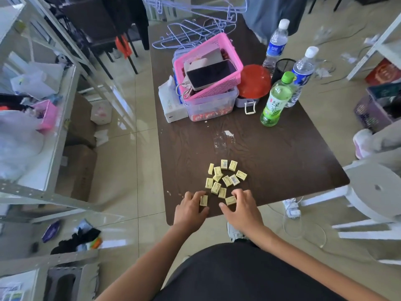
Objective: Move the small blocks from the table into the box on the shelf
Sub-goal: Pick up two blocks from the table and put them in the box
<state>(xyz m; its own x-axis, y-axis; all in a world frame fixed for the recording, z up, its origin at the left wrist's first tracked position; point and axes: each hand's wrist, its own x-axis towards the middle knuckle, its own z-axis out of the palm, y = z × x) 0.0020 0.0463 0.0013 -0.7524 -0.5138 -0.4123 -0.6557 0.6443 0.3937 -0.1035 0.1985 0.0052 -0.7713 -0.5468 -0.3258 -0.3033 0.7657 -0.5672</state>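
With my left hand [191, 208] pinching one block [203, 200] and my right hand [240, 210] another [230, 200] beside the blocks [225, 178] (table's near edge), I risk knocking pieces off.

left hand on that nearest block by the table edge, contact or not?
Touching. The head view shows the left hand with its fingers curled against the side of the nearest yellow block, no table visible between them.
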